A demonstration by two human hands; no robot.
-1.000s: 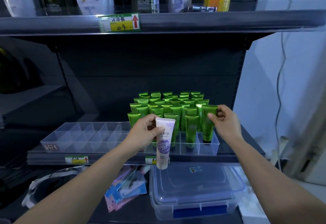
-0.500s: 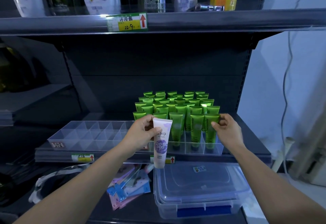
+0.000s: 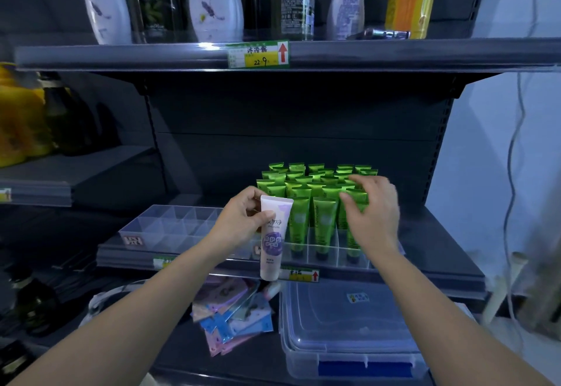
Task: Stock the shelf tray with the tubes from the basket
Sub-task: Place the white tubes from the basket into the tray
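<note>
The clear plastic tray is a shallow box divided into square cells by thin see-through walls, and it sits on the dark metal shelf. Glossy green tubes fill the tray's right part in tight rows. They stand cap-down with their flat crimped ends up.

In front of the tray's middle, the left hand grips 1 smooth white tube with a round lilac patch. It holds the tube near its crimped top, thumb across the front and fingers curled behind. This tube hangs upright and cap-down, and its lower end reaches below the tray's front wall.

Over the tray's front right corner, the right hand has its fingers spread and loosely curved above the green tubes' tops. The thumb is apart from the fingers, and the hand grasps nothing visible. Whether the fingertips touch the tubes cannot be told.

Below the tray lies a translucent lidded box with a blue latch. Beside the box is a heap of flat pastel sachets.

Above the tray, the rail of a higher shelf carries a yellow-and-green price label reading 22.9.
</note>
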